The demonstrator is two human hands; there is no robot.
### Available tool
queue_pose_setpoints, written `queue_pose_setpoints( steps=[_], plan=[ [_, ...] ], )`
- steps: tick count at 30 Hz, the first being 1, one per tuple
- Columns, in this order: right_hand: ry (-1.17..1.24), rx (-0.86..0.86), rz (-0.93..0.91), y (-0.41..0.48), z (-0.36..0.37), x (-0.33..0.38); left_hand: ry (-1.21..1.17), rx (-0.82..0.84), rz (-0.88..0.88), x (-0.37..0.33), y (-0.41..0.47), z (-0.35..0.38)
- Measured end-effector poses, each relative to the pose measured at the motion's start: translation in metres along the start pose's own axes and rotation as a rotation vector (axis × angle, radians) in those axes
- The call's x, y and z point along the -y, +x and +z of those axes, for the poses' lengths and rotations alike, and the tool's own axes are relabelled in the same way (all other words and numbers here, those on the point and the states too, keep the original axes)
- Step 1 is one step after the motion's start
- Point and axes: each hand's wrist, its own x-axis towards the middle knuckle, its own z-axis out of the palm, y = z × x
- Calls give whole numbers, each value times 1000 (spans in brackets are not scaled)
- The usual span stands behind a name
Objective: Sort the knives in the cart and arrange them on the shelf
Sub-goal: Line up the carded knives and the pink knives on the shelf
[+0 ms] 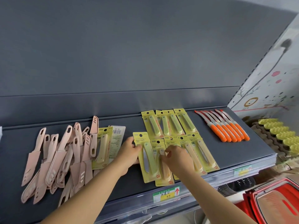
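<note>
On the dark grey shelf lie three groups of knives. Several yellow-carded fruit knife packs form two rows in the middle. My left hand pinches the left edge of the green-handled front pack. My right hand rests on the neighbouring cream-handled pack, fingers curled on its blister. A loose heap of pink sheathed knives lies at the left. Two more yellow packs sit against that heap. Several orange-handled knives lie side by side at the right.
A price tag strip runs along the shelf's front edge. Red baskets stand below at the right. Yellow and brown sponges sit past the shelf's right end. A patterned side panel rises at the right.
</note>
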Motion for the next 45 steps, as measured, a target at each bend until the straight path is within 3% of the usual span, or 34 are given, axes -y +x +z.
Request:
queue_pose_setpoints(
  steps=[8, 14, 19, 21, 25, 35, 38, 41, 43, 45],
  plan=[
    [-5, 25, -24, 1, -3, -7, 261, 54, 49, 19, 2, 14],
    [-37, 81, -101, 10, -6, -12, 641, -128, 200, 16, -3, 15],
    [-64, 114, -161, 19, -10, -14, 892, -205, 221, 13, -13, 14],
    [-52, 114, -173, 20, -10, -15, 930, -176, 253, 12, -18, 17],
    [-50, 118, -219, 20, -11, -16, 1029, 34, 257, 14, -27, 26],
    [-166, 150, -311, 16, -11, -10, 1028, -15, 329, 20, -30, 30],
    [-194, 109, -326, 16, -15, 3, 1038, -129, 432, 13, -32, 15],
    [-154, 70, -387, 17, -14, 27, 1138, -365, 504, 8, -33, -15],
    [-91, 100, -403, 18, -8, 48, 1193, -472, 451, 8, -32, -42],
    [10, 164, -381, 17, 1, 70, 1240, -475, 351, 14, -32, -70]
  ],
)
